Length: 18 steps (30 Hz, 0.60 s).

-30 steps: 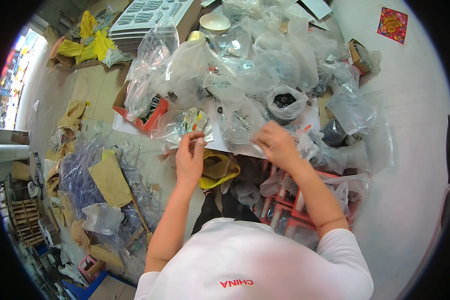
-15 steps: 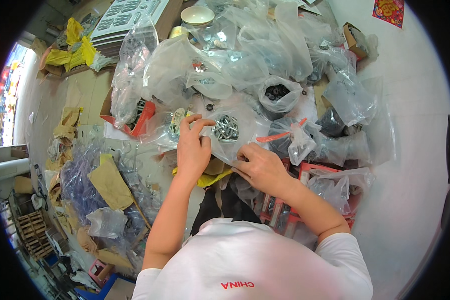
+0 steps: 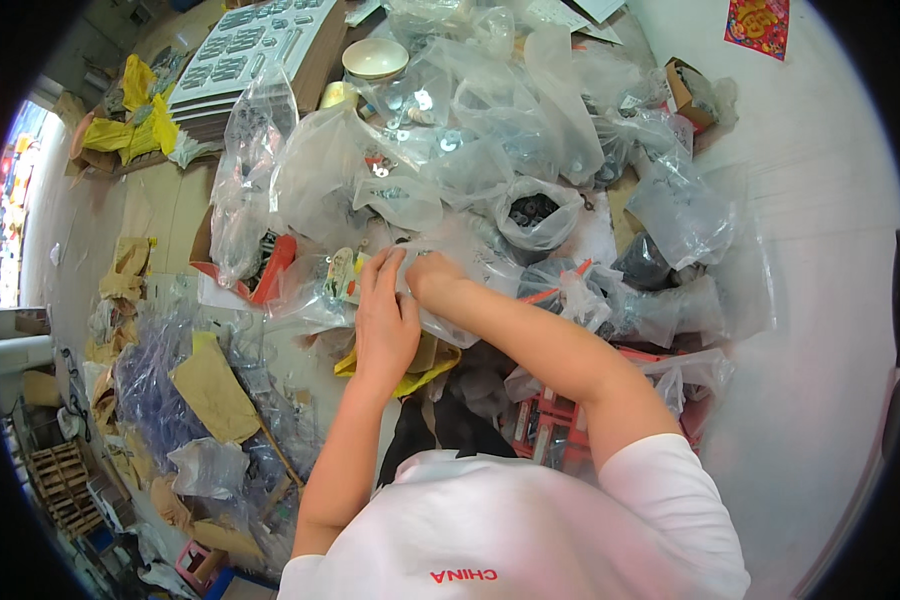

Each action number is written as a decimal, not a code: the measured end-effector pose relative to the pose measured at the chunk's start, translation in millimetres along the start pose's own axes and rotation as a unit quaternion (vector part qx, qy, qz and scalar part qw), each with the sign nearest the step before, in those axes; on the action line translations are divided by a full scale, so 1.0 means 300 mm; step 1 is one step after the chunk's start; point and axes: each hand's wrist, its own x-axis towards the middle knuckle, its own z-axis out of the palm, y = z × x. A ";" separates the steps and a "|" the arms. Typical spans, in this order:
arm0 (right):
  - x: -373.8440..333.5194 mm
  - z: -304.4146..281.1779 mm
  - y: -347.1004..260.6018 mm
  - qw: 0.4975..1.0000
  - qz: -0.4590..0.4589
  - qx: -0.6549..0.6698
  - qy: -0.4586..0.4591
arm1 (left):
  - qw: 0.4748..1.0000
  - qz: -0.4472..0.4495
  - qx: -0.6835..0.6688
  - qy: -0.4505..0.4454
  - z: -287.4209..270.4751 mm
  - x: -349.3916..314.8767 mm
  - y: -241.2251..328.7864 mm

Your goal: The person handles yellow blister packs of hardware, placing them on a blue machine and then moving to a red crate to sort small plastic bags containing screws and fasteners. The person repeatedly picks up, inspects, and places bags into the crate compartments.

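My left hand (image 3: 386, 318) lies over a clear plastic bag (image 3: 482, 266), its fingers stretched out and its thumb a little apart. Just beside its fingertips, my right hand (image 3: 436, 278) reaches across with fingers curled down at the same bag. What those fingers hold, if anything, is hidden beneath the hand, as is the pile of small metal fasteners seen there earlier. A printed card (image 3: 341, 274) shows through plastic to the left of my left hand. Farther off, an opened bag (image 3: 536, 212) contains small black parts.
Many clear bags of hardware crowd the far side. A red box (image 3: 275, 270) stands left, and a pale bowl (image 3: 375, 59) sits at the back. Red bins (image 3: 548, 425) are near my right arm. Crumpled plastic (image 3: 165, 365) and cardboard (image 3: 215, 388) litter the left floor.
My right hand has moved left and farther away, from the bag's near edge to over the fasteners, and its fingers have curled. My left hand's raised fingers have drawn together. The view has shifted slightly.
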 end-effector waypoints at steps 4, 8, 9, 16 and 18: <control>-0.128 -0.012 0.105 0.987 -0.096 0.041 0.119 | 0.998 -0.011 -0.050 -0.037 -0.037 -0.005 0.009; -0.244 -0.147 0.153 0.979 -0.082 0.078 0.169 | 0.992 -0.054 -0.085 -0.076 -0.055 -0.007 0.025; -0.267 -0.178 0.150 0.975 -0.081 0.107 0.179 | 0.992 -0.048 -0.088 -0.071 -0.055 -0.006 0.028; -0.356 -0.300 0.158 0.961 -0.115 0.161 0.195 | 0.993 -0.045 -0.080 -0.068 -0.067 0.006 0.041; -0.241 -0.389 0.255 0.917 -0.103 0.140 0.359 | 0.993 -0.053 -0.086 -0.068 -0.073 0.002 0.052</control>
